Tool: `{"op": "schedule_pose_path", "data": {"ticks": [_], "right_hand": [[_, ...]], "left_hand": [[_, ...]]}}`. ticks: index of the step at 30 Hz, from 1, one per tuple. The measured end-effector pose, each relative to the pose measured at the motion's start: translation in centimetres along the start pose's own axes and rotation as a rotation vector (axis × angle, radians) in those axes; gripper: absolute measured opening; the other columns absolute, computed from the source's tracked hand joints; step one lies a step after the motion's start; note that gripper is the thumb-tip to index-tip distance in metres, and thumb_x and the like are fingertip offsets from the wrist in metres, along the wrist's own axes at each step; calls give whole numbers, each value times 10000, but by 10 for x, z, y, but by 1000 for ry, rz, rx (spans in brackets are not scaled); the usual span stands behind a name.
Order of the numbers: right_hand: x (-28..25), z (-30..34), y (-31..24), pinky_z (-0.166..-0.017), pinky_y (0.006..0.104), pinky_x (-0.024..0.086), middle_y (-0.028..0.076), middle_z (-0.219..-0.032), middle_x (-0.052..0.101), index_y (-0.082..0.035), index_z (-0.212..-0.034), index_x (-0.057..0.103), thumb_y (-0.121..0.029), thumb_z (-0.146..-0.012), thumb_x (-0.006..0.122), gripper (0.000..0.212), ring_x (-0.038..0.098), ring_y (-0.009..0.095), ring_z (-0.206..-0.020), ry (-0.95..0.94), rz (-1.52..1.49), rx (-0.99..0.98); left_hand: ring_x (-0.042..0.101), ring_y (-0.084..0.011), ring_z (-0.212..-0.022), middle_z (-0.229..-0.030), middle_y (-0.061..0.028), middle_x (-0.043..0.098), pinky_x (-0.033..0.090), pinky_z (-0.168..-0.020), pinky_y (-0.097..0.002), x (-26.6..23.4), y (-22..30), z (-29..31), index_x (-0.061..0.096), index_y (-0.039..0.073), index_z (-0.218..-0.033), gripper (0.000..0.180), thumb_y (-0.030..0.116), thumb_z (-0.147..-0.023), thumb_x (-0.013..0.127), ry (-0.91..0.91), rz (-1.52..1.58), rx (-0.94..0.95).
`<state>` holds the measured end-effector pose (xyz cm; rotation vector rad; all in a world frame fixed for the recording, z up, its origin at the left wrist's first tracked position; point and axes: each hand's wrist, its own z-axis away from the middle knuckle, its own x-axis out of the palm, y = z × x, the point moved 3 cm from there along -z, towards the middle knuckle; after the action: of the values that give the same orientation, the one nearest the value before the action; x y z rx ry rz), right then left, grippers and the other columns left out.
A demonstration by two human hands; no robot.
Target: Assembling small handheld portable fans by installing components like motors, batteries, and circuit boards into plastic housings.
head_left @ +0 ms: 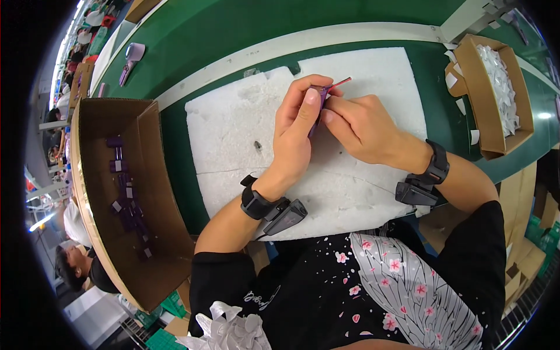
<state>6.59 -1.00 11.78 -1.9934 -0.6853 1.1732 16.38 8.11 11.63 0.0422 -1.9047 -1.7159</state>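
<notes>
A purple-wrapped battery pack [317, 111] with thin red and dark wires [341, 83] at its upper end is held above the white foam sheet. My left hand [296, 125] closes round it, thumb along its front face. Close against its right side, my right hand [364, 128] has thumb and index finger pinched together. Those fingertips touch the pack or something small at it; my own fingers hide which. Part of the pack is covered by both hands.
Under my hands lies the white foam sheet [233, 134] on a green tabletop. A cardboard box [166, 233] at left holds several purple packs [125, 186]. Another box [466, 64] at far right holds crumpled whitish pieces [499, 87]. A lilac handheld device [133, 55] lies far left.
</notes>
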Motion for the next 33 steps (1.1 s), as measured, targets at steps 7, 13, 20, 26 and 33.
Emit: {"op": "schedule_pose_path", "data": {"ticks": [7,13,20,26,33], "right_hand": [[1,5,2,-497,412,419,170,-647,581,21,-864,565,-86,-909,472,149,554,362,-535,-35,-20,26],[1,6,5,-493,404,411,167,-633,568,17,-861,563,-83,-908,468,145,542,349,-516,-6,-90,10],[-4,1,-4,-476,376,387,134,-610,535,-17,-879,573,-157,-954,499,175,514,314,-498,-81,-94,57],[0,2,1,-474,374,386,127,-608,531,-29,-923,571,-187,-971,499,180,514,316,-499,-39,-95,7],[0,3,2,-481,377,389,133,-615,536,-29,-958,563,-175,-973,492,163,518,321,-510,-53,-99,3]], "left_hand": [[532,-117,-1001,-1114,-62,605,422,-903,-267,3,-2,3,552,45,-1191,300,274,-1019,460,-4,-96,3],[535,-132,-1025,-1135,-89,603,419,-912,-272,3,0,2,535,49,-1213,336,307,-1028,424,-13,-45,-6],[545,-167,-1063,-1154,-136,597,421,-943,-302,3,2,1,504,42,-1246,389,339,-1037,365,-26,-9,-24],[551,-177,-1063,-1162,-143,596,418,-960,-314,3,3,1,500,33,-1253,389,327,-1035,369,-13,12,-11],[551,-169,-1054,-1161,-139,598,422,-951,-307,3,4,2,499,32,-1255,379,315,-1034,378,6,2,-2]]}}
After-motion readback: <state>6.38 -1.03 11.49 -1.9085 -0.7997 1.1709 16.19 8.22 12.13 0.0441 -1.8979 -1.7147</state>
